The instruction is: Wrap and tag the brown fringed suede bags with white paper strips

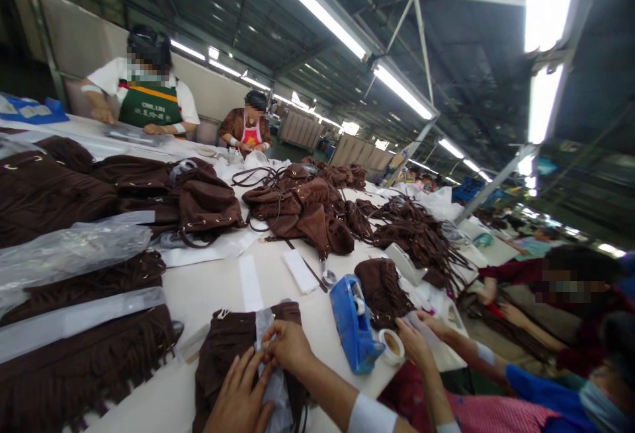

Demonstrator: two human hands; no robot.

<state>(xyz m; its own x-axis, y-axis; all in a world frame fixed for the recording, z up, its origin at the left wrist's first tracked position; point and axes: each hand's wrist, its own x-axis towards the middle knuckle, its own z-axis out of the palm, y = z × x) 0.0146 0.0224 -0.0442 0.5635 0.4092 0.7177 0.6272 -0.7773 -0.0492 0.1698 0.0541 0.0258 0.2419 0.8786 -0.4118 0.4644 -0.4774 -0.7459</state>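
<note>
A dark brown bag lies on the table right in front of me. Running down its middle is a pale, translucent wrapped strip. My left hand rests on the bag with its fingers stretched out, their tips by the strip. Bent over the same spot, my right hand pinches the strip's wrapping between thumb and fingers. To the right of the bag stands a blue tape dispenser, and a roll of tape is beside it.
Brown bags are heaped across the white table. More fringed bags and clear plastic wrapping lie at left. At right, a co-worker's hands hold a pale sheet near another bag. Two people work across the table.
</note>
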